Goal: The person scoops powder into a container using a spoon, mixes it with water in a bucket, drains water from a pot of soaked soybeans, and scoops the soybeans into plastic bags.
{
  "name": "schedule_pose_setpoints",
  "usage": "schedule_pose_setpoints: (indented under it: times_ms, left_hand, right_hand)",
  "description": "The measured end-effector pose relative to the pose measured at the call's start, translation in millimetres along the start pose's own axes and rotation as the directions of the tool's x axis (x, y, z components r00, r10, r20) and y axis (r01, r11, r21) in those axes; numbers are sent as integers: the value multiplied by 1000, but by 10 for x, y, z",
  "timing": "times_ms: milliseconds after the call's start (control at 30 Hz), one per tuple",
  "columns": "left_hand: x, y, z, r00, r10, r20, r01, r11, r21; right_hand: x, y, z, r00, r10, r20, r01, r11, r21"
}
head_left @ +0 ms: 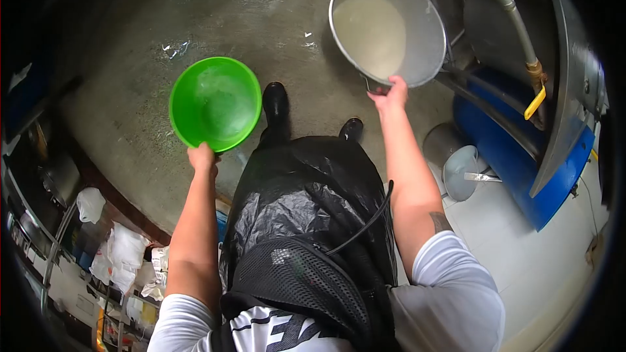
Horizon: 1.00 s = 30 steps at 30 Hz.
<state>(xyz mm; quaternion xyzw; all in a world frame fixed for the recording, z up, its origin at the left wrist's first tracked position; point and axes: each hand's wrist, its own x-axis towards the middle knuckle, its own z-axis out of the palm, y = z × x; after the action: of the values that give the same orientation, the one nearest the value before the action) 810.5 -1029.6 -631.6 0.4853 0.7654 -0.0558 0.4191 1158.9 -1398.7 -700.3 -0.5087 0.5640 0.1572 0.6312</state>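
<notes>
Left hand [203, 158] clamped on near rim of green basin [225, 101]; right hand [391, 96] grips metal pot [422, 42] beyond it.

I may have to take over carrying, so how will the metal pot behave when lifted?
The metal pot probably feels heavy, since cloudy liquid covers its bottom. That liquid would likely slosh if jerked. With the right hand at one side of the rim, the pot may also tip.

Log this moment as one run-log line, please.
left hand: grips green basin rim | right hand: grips metal bucket edge | bucket: tilted, pale contents | floor: wet patches
</notes>
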Motion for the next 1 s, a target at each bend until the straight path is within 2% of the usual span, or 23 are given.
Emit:
schedule_pose_setpoints:
  times_ms: [33,100,133,200,233,267,333,367,400,433,500,533,600,633,667,733,800,833,867,933,1000]
  left_hand:
    - [48,66,-2,1000,3,0,-3,1000,-5]
    - [231,191,46,987,-9,162,24,996,-90]
    - [277,237,112,988,26,151,5,980,-199]
    - [247,298,294,996,71,53,-52,951,-304]
    - [177,319,415,996,80,51,-63,961,-271]
    - [122,361,528,995,90,48,-76,968,-240]
    - [172,441,721,990,80,112,-45,957,-288]
    - [203,511,815,973,139,182,-66,932,-355]
    - [250,582,928,947,202,250,-81,903,-423]
    - [330,598,1068,946,199,256,-74,902,-426]
    - [462,575,1328,863,186,470,101,847,-522]
    - [548,553,1437,861,185,475,109,844,-525]
    - [630,566,1546,752,60,657,332,826,-456]
    - [618,573,1507,739,-46,673,377,856,-355]
    - [551,555,1448,737,-37,675,373,855,-361]
    - [301,486,1099,788,-84,610,193,974,-116]
    - [0,384,657,779,-18,627,26,1000,-4]
    - [-171,326,411,784,57,618,-139,986,87]
    - [-324,268,165,781,133,610,-296,939,174]
    - [-542,27,-323,714,398,576,-634,717,291]
    - [-978,39,-891,709,392,587,-643,701,308]
  right_hand:
    - [-77,-58,-127,1000,-6,-6,6,998,-69]
    - [-169,-150,-343,999,-18,32,23,990,-139]
    - [-287,-180,-435,999,-23,28,27,990,-141]
    - [-499,-236,-567,996,-40,75,54,978,-199]
    - [-562,-247,-658,999,-45,11,47,956,-290]
    - [-582,-230,-748,998,-54,13,55,954,-295]
    - [-521,-128,-1014,997,-73,19,74,908,-413]
    - [-510,-94,-1149,997,-78,18,79,905,-418]
    - [-529,-77,-1269,994,-110,20,105,852,-512]
    - [-608,-80,-1334,990,-141,25,128,788,-602]
    - [-883,-100,-1369,982,-188,19,152,729,-668]
    - [-1008,-121,-1373,973,-228,18,171,670,-722]
    - [-1043,-110,-1511,967,-251,30,198,679,-707]
    - [-1139,-118,-1547,964,-263,36,200,632,-749]
    - [-1240,-142,-1555,961,-272,49,206,586,-784]
    - [-1321,-132,-1658,952,-291,96,257,590,-765]
    - [-1528,-197,-1653,927,-336,164,327,517,-791]
    - [-1654,-254,-1620,937,-321,139,293,502,-814]
    - [-1718,-298,-1587,932,-327,160,315,505,-804]
    - [-1786,-348,-1614,924,-338,178,333,483,-810]
    - [-2005,-467,-1505,926,-314,209,347,493,-798]
